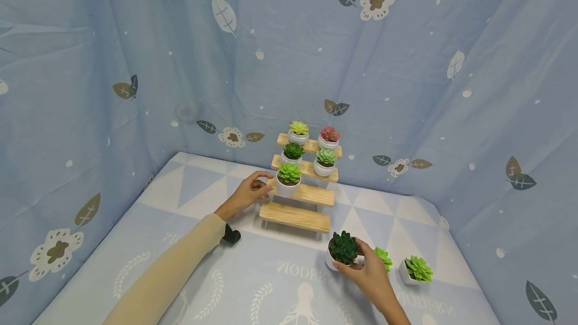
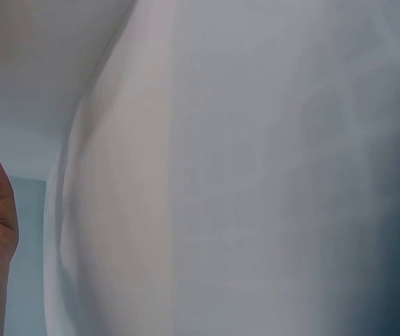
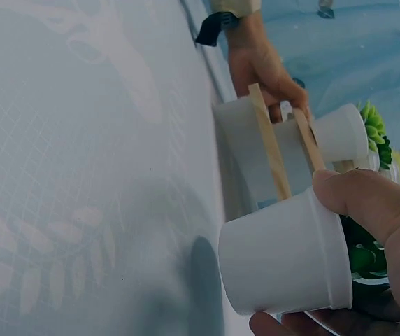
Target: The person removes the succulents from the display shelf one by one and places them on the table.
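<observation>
The right hand (image 1: 371, 276) grips a dark green potted succulent (image 1: 344, 249), right of and nearer than the tiered wooden stand (image 1: 295, 217). Beyond, the left hand (image 1: 246, 194) pinches the second-lowest step's left end, beside a bright green potted succulent (image 1: 288, 178).

Dark-green succulent (image 1: 344, 248) in tapered white pot (image 3: 280, 259): held near the right front of the upright, four-step wooden stand (image 1: 295, 216).

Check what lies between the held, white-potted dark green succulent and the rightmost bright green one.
The head view shows the right hand and another, partly hidden bright green succulent.
</observation>
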### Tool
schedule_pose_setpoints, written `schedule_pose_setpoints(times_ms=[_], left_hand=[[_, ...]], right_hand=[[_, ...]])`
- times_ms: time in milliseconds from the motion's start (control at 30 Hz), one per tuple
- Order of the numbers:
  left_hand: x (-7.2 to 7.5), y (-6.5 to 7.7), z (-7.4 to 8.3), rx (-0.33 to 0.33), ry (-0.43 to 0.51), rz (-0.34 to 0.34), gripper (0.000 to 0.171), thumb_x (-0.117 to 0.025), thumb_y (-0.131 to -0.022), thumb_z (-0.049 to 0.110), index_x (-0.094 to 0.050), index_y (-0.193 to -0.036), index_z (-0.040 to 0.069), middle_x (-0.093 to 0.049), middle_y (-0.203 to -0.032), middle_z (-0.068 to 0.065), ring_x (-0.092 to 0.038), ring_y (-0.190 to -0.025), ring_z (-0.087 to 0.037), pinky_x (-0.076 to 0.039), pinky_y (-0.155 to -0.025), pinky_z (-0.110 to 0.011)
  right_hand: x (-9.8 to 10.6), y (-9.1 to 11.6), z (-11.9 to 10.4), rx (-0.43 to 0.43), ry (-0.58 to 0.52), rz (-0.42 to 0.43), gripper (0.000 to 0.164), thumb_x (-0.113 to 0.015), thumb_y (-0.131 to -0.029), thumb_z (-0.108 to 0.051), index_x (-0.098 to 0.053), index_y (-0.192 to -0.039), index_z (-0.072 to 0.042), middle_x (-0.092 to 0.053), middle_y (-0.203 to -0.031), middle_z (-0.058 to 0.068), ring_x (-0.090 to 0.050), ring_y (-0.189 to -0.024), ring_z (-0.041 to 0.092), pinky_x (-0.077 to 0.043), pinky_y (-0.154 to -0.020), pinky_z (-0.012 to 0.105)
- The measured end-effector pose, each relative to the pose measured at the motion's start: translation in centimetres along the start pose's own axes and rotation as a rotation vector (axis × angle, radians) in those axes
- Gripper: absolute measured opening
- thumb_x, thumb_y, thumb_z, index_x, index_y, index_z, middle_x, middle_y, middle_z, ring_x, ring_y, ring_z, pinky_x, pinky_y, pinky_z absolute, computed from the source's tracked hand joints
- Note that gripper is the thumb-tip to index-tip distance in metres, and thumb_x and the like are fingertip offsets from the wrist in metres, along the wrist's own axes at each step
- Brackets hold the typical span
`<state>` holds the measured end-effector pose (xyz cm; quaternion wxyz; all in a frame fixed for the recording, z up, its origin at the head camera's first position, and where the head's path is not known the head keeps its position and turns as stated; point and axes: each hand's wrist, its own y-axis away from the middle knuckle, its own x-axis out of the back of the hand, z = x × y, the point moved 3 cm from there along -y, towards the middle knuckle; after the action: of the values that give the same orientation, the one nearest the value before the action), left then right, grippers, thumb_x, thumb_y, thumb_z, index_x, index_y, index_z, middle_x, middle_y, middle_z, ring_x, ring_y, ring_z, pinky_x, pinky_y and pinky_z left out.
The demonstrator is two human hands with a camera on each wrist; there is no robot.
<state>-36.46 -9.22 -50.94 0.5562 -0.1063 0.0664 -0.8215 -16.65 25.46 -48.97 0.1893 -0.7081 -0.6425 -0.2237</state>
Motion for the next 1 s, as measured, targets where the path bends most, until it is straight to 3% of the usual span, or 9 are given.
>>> schedule_pose_setpoints(times_ms=[300, 667, 1000], left_hand=[[0.06, -0.18, -0.3, 0.004, -0.009, 0.003, 0.039, -0.064, -0.105, 0.024, -0.054, -0.141, 0.013, -0.066, -0.106, -0.025, -0.067, -0.097, -0.043, -0.053, -0.086, -0.058], [0.12, -0.08, -0.41, 0.01, -0.013, 0.005, 0.039, -0.066, -0.104, 0.028, -0.056, -0.139, 0.017, -0.068, -0.104, -0.019, -0.068, -0.093, -0.036, -0.055, -0.082, -0.048], [0.17, -0.12, -0.39, 0.015, -0.011, -0.001, 0.037, -0.067, -0.103, 0.031, -0.057, -0.138, 0.021, -0.068, -0.105, -0.018, -0.068, -0.094, -0.035, -0.055, -0.083, -0.049]], right_hand=[[-0.38, -0.45, 0.23, 0.015, 0.016, -0.01, 0.091, -0.095, -0.076, -0.032, -0.048, -0.147, 0.001, -0.062, -0.126, 0.025, -0.075, -0.088, 0.025, -0.062, -0.072, 0.035], [-0.75, -0.64, 0.39, 0.013, 0.027, -0.014, 0.093, -0.094, -0.076, -0.03, -0.046, -0.148, 0.003, -0.061, -0.126, 0.027, -0.075, -0.091, 0.028, -0.062, -0.074, 0.036], [-0.88, -0.76, 0.34, 0.034, 0.026, -0.015, 0.09, -0.095, -0.076, -0.03, -0.049, -0.146, 0.002, -0.064, -0.124, 0.025, -0.075, -0.088, 0.025, -0.062, -0.074, 0.036]])
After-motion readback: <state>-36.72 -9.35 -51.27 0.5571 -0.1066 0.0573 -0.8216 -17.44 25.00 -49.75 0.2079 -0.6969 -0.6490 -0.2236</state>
